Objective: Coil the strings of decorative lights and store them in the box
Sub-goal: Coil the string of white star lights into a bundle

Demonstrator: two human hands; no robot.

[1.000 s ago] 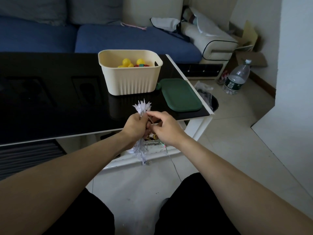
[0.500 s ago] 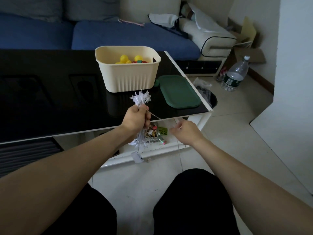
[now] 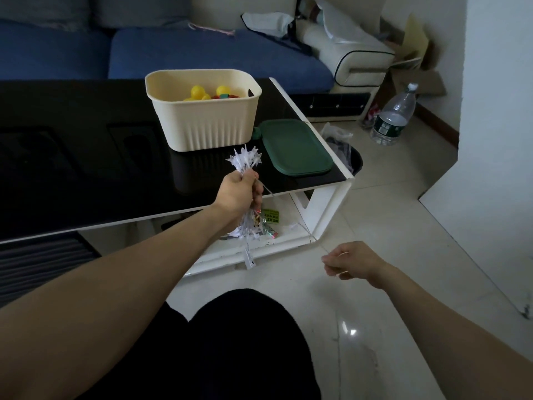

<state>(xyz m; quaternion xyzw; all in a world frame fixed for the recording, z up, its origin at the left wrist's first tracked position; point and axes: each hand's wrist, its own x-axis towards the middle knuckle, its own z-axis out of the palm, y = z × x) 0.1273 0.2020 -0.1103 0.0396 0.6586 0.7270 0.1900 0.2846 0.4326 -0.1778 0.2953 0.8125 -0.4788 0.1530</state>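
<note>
Box [image 3: 205, 119] on table [image 3: 72, 157], frame centre; lid [image 3: 297, 147] right of it. Bottle [image 3: 395, 116] on floor, upper right. Sofa [image 3: 173, 56] behind table.

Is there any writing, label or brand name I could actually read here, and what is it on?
None can be read.
Green packet on the table's lower shelf: dark print, too blurred.
Water bottle on the floor: green label, too small.
Cream box and green lid: no text shows.
</note>
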